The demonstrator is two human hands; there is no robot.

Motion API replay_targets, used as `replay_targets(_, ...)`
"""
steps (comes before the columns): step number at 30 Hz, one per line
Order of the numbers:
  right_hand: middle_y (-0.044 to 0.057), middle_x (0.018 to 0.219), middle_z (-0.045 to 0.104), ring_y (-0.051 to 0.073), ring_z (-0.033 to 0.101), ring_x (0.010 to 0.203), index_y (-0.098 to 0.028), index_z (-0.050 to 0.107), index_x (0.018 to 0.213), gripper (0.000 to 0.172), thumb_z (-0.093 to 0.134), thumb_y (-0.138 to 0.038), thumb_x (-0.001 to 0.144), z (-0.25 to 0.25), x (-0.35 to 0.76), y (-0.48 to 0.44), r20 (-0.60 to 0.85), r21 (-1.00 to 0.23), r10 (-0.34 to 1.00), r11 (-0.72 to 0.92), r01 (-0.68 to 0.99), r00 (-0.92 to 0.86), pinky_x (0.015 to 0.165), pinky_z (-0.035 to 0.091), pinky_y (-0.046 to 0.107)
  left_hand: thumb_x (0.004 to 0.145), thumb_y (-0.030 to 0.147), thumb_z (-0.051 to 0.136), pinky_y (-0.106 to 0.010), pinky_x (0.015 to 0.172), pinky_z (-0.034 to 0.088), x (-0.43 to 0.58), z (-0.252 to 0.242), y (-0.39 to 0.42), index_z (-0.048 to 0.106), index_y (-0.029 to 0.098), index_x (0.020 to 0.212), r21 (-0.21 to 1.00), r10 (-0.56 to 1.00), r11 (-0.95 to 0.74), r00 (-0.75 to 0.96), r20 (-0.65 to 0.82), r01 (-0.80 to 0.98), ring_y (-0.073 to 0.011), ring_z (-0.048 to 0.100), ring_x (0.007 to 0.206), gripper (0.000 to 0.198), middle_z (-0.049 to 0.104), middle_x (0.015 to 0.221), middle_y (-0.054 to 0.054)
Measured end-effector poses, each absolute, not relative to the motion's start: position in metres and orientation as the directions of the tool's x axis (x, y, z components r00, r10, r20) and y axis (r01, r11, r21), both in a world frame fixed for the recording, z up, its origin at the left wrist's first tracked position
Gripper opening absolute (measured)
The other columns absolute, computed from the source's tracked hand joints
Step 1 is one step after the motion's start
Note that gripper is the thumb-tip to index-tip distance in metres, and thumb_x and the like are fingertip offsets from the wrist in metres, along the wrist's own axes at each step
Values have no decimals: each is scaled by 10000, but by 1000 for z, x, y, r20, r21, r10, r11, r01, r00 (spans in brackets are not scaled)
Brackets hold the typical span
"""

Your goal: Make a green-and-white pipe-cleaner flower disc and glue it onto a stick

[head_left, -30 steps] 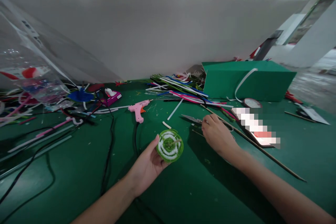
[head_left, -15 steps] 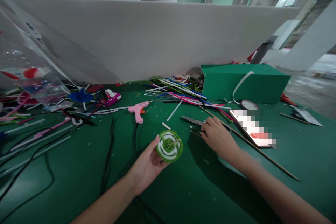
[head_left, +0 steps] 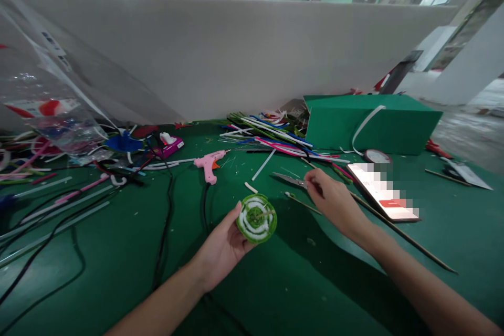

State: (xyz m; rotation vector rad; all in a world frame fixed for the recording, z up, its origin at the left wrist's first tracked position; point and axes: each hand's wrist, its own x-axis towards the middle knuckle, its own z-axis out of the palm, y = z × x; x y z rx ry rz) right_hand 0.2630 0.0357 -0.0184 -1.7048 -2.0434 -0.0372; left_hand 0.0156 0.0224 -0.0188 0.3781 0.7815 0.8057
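In my left hand [head_left: 222, 252] is a round green-and-white coiled disc [head_left: 252, 233], its spiral face turned up and a thin stick [head_left: 264, 214] jutting from near its centre. The thumb and fingers grip its left side and underside. My right hand [head_left: 334, 199] is over the handle end of a pair of scissors [head_left: 289, 179], whose blades point left on the table. Its fingers are bent together and cover the handles; whether they grip them is hidden. Below that hand lies a thin twig-like stick [head_left: 303, 203]. A short white piece [head_left: 251, 187] lies just behind the disc.
A pink glue gun [head_left: 209, 166] with a black cord lies left of centre. Colourful fuzzy stems [head_left: 271, 134] are heaped at the back beside a green box [head_left: 374, 123]. At right are a phone [head_left: 370, 184], a tape roll [head_left: 377, 156] and a long stick [head_left: 409, 239].
My right hand has lifted slightly and uncovered more of the thin stick beneath it. The scissors stay in place. My left hand still holds the disc.
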Motion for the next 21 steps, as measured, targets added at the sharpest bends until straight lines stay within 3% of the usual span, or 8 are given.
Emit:
replay_targets(2,-4,658,616,119,528,495,-183,544,983,156,430,-210,880,-14,256,29,407,-387,905,292,875,-122,468,353,219,886,294,495,-284,787,521,15,-19,23,606,110,1067,575,759,650,451,-469,-496,-189,630,957,281,680,1067,-106)
replay_targets(5,32,843,663,121,575,609,-200,592,1013,200,451,-194,871,-8,247,18,488,-431,848,441,787,-208,552,401,227,887,313,489,-304,823,509,15,-20,23,593,110,1099,572,758,652,465,-458,-498,-207,614,998,312,667,1098,-109)
replay_targets(7,42,865,663,120,577,642,-192,610,1033,234,447,-167,867,-5,243,13,519,-414,809,521,747,-276,566,405,227,886,329,485,-327,859,493,14,-22,23,579,106,1124,566,756,654,470,-456,-502,-225,592,1041,340,656,1123,-115)
replay_targets(11,26,717,631,111,528,558,-186,636,1057,298,430,-130,849,-1,241,8,501,-328,756,617,716,-422,504,364,229,880,343,492,-344,887,478,14,-26,25,580,122,1131,554,759,650,469,-451,-520,-229,576,1067,346,652,1140,-97)
replay_targets(21,6,628,547,118,500,551,-210,648,1045,302,393,-163,891,-8,234,4,355,-190,727,672,716,-588,473,264,250,886,327,488,-284,833,502,15,-27,23,628,130,1069,572,768,638,482,-422,-516,-180,624,967,303,688,1077,-74)
